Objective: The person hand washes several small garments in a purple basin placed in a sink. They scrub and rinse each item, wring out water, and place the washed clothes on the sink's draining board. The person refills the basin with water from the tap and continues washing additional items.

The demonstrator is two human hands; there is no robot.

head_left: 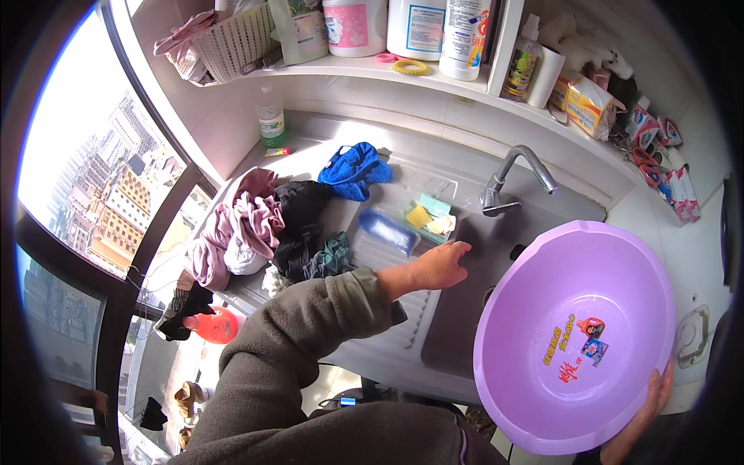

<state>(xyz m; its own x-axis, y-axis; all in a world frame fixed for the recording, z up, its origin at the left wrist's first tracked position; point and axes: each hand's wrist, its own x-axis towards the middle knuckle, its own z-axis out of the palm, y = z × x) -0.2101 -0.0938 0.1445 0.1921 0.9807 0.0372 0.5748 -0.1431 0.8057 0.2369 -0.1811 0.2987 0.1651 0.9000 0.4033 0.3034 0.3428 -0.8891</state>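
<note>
A large light-purple plastic basin [511, 349] is held tilted over the right part of the sink [457, 333], its inside facing me. My right hand [651, 403] grips the basin's lower right rim, fingers partly hidden behind it. Over the sink's left edge reaches my left hand [438, 267], holding nothing, its fingers loosely bent and apart. Just beyond it sits a green soap dish [449, 238] with yellow and whitish soap pieces [420, 216]. Beside the dish lies a blue oblong brush-like thing [387, 232] with a whitish top.
A chrome faucet [511, 182] rises behind the sink. Pink, black and green clothes [248, 225] and a blue cloth [355, 170] lie heaped on the left counter. A clear bottle [271, 116] stands at the back. Above runs a shelf [349, 67] of containers.
</note>
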